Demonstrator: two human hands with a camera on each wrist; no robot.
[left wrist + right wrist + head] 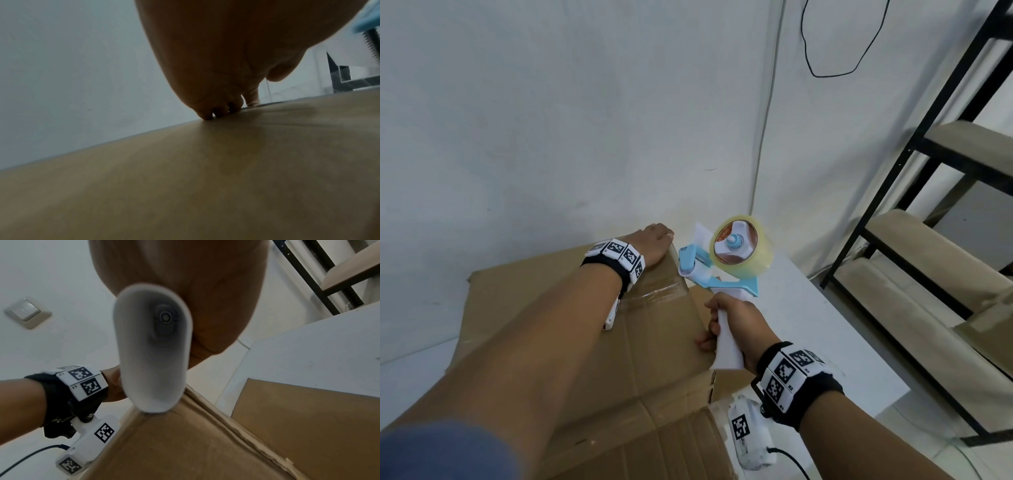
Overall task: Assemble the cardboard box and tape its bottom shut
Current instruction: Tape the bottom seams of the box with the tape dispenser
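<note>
The left hand [654, 241] presses curled fingers on the cardboard box's [654, 329] far edge on the white table [825, 325], the right hand [736, 329] grips the tape dispenser [722, 260] just right, whose serrated blade [370, 43] only the left wrist view shows.

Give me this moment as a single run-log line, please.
left hand: presses box far edge | right hand: grips tape dispenser at far edge | tape strip: on seam

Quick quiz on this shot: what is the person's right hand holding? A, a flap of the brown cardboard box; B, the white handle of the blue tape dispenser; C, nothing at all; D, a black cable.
B: the right hand is wrapped round the white handle of the blue tape dispenser, whose clear tape roll sits above the far edge of the brown cardboard box.
</note>
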